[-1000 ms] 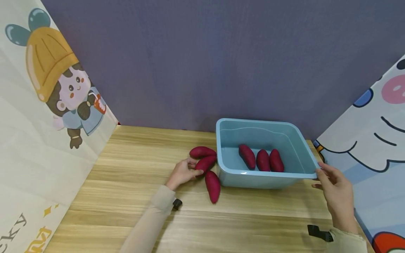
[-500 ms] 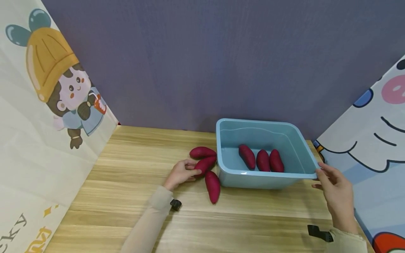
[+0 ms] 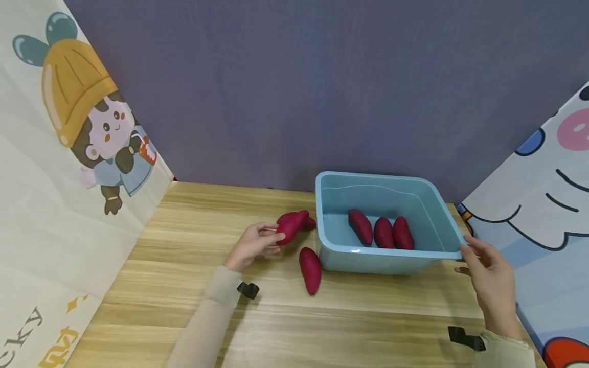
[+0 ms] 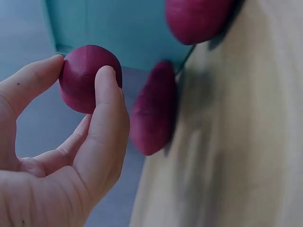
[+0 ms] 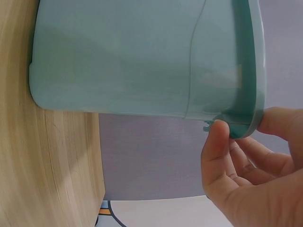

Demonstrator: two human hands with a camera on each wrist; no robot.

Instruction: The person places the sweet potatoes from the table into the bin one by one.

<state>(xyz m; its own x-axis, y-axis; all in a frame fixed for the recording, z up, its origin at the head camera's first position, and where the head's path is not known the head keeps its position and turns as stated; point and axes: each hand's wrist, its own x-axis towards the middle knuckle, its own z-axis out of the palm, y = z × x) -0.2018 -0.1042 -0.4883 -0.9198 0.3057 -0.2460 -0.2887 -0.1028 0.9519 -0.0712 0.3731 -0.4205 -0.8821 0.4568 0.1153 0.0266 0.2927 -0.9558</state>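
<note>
Here, left hand (image 3: 249,247) pinches one sweet potato (image 3: 291,228) above the counter (image 3: 368,317), left of the bin (image 3: 368,262); right hand (image 3: 493,280) pinches the bin's rim (image 5: 260,61). Head view alone shows three sweet potatoes (image 3: 383,233) inside.

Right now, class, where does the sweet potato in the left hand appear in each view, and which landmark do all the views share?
Head: the held sweet potato is just below centre, left of the blue bin, in the left hand.
Left wrist: upper left, seen nearly end-on.
Right wrist: not in it.
Shared landmark: the blue bin, right of centre, at the top, and across the upper half, respectively.
</note>
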